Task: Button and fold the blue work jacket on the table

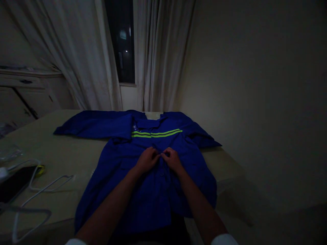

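Note:
A blue work jacket [114, 173] with yellow-green stripes across the chest lies spread on the table, collar at the far side and sleeves out to both sides. My left hand [148, 158] pinches the front edge of the jacket near its middle, just below the stripes. Close against it, my right hand [171, 158] pinches the other side of the same front opening. The fingertips of both hands nearly meet. Whatever small fastening lies between them is too dark to make out. Below the hands the front hangs parted toward the hem.
On the table [84, 154] at the left lie a dark phone [17, 182], a white cable [48, 187] and crumpled clear plastic [10, 153]. Curtains [84, 51] and a dark window [122, 44] stand behind. A wall [250, 85] borders the right side; a cabinet [22, 92] stands far left.

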Available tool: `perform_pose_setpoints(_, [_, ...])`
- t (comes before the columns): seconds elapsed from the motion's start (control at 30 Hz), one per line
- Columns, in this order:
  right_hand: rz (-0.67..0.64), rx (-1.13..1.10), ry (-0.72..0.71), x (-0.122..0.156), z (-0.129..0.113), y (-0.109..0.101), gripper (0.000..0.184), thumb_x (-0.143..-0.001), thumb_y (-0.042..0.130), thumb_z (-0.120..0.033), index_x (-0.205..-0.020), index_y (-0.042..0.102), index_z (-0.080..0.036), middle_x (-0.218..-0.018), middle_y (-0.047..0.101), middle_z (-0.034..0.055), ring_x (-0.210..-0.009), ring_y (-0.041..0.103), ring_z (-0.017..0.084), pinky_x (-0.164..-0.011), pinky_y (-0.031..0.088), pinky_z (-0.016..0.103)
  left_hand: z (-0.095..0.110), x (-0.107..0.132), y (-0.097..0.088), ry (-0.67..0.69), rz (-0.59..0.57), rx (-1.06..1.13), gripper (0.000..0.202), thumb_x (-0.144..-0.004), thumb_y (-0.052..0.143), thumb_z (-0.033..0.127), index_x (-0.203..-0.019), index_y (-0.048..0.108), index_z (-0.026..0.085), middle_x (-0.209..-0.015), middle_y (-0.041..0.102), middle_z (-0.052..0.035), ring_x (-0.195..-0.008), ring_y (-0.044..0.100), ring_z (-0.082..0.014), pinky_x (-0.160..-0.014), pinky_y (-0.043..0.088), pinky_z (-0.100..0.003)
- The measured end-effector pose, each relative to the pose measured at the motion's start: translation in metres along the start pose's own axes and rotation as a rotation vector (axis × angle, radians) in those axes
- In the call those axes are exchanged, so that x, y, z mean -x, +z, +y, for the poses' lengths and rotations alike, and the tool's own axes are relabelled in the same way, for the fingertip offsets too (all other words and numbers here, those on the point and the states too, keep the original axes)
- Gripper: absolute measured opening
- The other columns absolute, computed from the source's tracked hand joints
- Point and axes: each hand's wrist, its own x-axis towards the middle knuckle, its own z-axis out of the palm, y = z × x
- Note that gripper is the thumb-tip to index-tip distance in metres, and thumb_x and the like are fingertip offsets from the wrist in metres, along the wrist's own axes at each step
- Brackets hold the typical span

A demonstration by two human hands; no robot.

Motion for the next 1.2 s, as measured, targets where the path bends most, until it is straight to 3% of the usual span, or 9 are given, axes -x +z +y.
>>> perform_pose_setpoints(0.07, [0.0,-0.017,0.001,-0.001,0.002,-0.001,0.008,-0.082,0.069,-0.019,-0.076,0.066,-0.021,-0.078,0.064,-0.0003,-0.074,0.059,0.016,-0.071,0.045,0.028,-0.005,0.004,0.01,0.102,0.132,0.042,0.018,-0.101,0.054,0.031,-0.112,0.066,0.022,-0.116,0.069,-0.009,-0.111,0.062,-0.0253,-0.094,0.046,-0.038])
perform_pose_setpoints(0.13, [-0.009,-0.015,-0.016,-0.001,0.002,0.0,0.007,-0.081,0.069,-0.019,-0.075,0.066,-0.021,-0.078,0.063,-0.0003,-0.074,0.058,0.016,-0.072,0.045,0.028,-0.008,0.009,0.016,0.139,0.165,0.04,0.022,-0.102,0.053,0.03,-0.12,0.063,0.025,-0.121,0.069,-0.0075,-0.115,0.059,-0.026,-0.097,0.043,-0.041])
perform_pose_setpoints(0.3, [0.053,0.002,-0.013,0.0,0.0,0.001,0.009,-0.081,0.07,-0.022,-0.075,0.065,-0.021,-0.084,0.063,0.0019,-0.078,0.059,0.018,-0.075,0.047,0.03,-0.005,0.006,0.02,0.038,0.165,0.008,0.012,-0.102,0.052,0.029,-0.107,0.062,0.022,-0.109,0.07,-0.0075,-0.104,0.059,-0.0269,-0.089,0.044,-0.041])
perform_pose_setpoints(0.47, [0.073,-0.033,-0.018,0.001,0.002,0.0,0.007,-0.083,0.07,-0.024,-0.079,0.066,-0.021,-0.09,0.064,0.0036,-0.086,0.062,0.02,-0.082,0.049,0.032,-0.006,0.001,0.018,0.08,0.234,0.096,0.009,-0.1,0.054,0.024,-0.102,0.062,0.023,-0.109,0.065,-0.0069,-0.103,0.061,-0.0229,-0.087,0.044,-0.036])
perform_pose_setpoints(0.63, [0.093,-0.025,0.019,0.0,0.006,0.001,0.01,-0.081,0.072,-0.025,-0.075,0.065,-0.021,-0.091,0.063,0.0044,-0.086,0.062,0.021,-0.079,0.049,0.033,-0.005,0.005,0.013,0.058,0.192,0.057,0.012,-0.098,0.058,0.033,-0.091,0.062,0.024,-0.101,0.069,-0.0044,-0.098,0.062,-0.0244,-0.085,0.04,-0.039])
perform_pose_setpoints(0.93, [0.121,-0.024,0.013,0.001,0.002,-0.001,0.011,-0.08,0.072,-0.025,-0.073,0.064,-0.022,-0.091,0.063,0.0051,-0.088,0.062,0.022,-0.081,0.051,0.035,-0.005,0.008,0.012,0.058,0.137,0.061,0.018,-0.095,0.063,0.038,-0.106,0.062,0.024,-0.111,0.072,-0.0041,-0.109,0.062,-0.0261,-0.097,0.034,-0.047])
perform_pose_setpoints(1.2, [0.132,0.002,0.017,0.001,-0.002,-0.002,0.016,-0.079,0.075,-0.027,-0.072,0.063,-0.022,-0.09,0.062,0.005,-0.087,0.063,0.022,-0.079,0.051,0.035,-0.012,0.002,0.018,0.053,0.072,0.042,0.02,-0.094,0.068,0.035,-0.112,0.07,0.027,-0.118,0.07,-0.0052,-0.117,0.058,-0.0283,-0.096,0.034,-0.048])
